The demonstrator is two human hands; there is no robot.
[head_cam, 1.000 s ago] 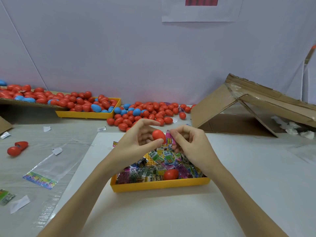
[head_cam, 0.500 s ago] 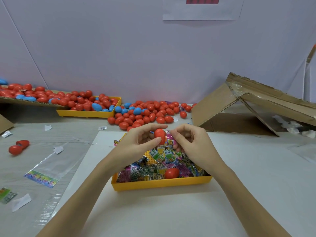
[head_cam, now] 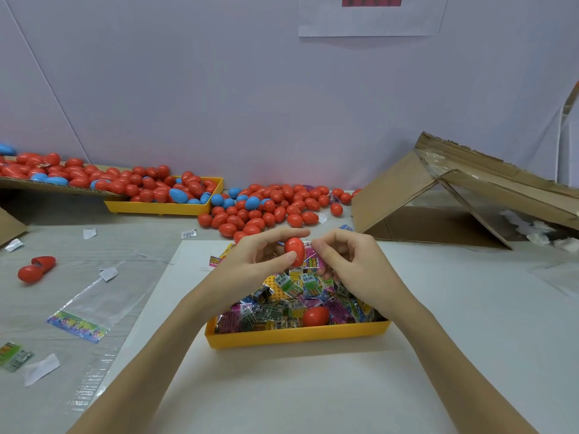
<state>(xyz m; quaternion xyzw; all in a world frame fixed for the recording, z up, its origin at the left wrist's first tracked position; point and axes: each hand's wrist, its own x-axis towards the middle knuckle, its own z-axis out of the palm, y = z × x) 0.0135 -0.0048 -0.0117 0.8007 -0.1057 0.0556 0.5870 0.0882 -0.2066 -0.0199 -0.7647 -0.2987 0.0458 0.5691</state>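
left hand [head_cam: 250,261] gripped red egg [head_cam: 295,250], mid frame, above yellow tray [head_cam: 297,335] | right hand [head_cam: 354,264] pinched pink packet [head_cam: 313,261] touching the egg, likely to push it inside

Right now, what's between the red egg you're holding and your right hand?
A small pink packet sits there, right beside the red egg in the left hand; the right hand pinches its other side. The head view shows it.

A tray [head_cam: 294,336] of packets [head_cam: 282,314] sits mid-table [head_cam: 313,386]. Behind it lie loose plastic eggs [head_cam: 266,211], a second tray [head_cam: 163,210] to their left and a cardboard box [head_cam: 404,195] to their right.
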